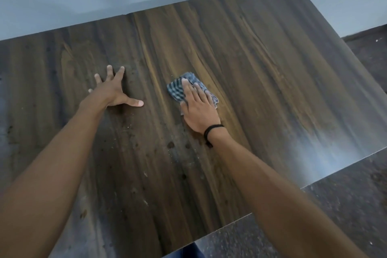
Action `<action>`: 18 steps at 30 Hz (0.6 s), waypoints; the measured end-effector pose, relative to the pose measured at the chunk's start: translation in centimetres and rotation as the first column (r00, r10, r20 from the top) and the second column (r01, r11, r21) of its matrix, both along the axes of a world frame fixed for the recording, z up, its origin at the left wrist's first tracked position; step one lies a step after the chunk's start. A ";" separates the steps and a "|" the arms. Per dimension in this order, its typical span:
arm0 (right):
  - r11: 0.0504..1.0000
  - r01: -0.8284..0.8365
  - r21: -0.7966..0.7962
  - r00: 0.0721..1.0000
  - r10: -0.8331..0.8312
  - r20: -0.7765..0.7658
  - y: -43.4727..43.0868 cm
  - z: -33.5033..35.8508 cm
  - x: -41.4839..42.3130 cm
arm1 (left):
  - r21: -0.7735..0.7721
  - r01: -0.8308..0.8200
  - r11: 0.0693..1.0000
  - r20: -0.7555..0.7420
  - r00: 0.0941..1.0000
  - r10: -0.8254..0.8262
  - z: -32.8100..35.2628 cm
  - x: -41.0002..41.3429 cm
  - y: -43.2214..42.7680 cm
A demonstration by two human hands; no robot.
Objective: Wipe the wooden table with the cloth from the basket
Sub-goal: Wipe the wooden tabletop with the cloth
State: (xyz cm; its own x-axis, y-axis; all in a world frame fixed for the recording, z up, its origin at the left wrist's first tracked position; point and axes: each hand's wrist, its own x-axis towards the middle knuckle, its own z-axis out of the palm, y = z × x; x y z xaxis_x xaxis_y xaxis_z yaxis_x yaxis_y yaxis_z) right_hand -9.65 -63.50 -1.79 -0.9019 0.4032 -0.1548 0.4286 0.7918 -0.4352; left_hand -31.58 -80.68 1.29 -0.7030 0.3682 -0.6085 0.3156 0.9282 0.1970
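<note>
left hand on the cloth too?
No: the left hand lies flat and spread on the bare wooden table, apart from the checked cloth, which only the right hand presses.

The tabletop (261, 52) is dark streaked wood grain, smooth with a dull sheen, spotted near its front edge. On it, the cloth (177, 90) is soft checked woven fabric.

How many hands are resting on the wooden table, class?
2. The left hand lies flat, fingers spread, on the bare table; the right hand presses the checked cloth near the middle.
</note>
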 end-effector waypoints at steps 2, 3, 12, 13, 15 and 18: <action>0.999 0.014 0.034 1.000 -0.014 -0.015 -2.2 0.0 0.0 | 0.011 -0.003 1.000 0.002 1.000 0.003 0.3 0.1 0.0; 0.995 -0.071 0.073 0.997 0.073 -0.028 -2.9 -0.2 0.8 | 0.010 0.002 1.000 -0.002 1.000 -0.002 0.4 0.3 0.1; 0.974 -0.200 0.102 0.980 0.201 0.000 -2.0 0.1 3.8 | 0.012 0.016 1.000 -0.017 1.000 -0.016 1.1 0.8 0.1; 0.963 -0.245 0.108 0.969 0.246 0.003 -1.1 0.2 4.1 | 0.011 0.013 1.000 -0.019 1.000 -0.013 1.1 0.8 0.1; 0.992 -0.094 0.084 0.995 0.092 0.031 0.0 0.8 3.8 | 0.016 0.006 1.000 -0.015 1.000 -0.006 1.1 0.7 -0.1; 0.991 -0.076 0.107 0.997 0.073 0.027 -2.7 0.6 5.0 | 0.025 0.006 1.000 -0.008 1.000 -0.005 1.0 0.7 0.0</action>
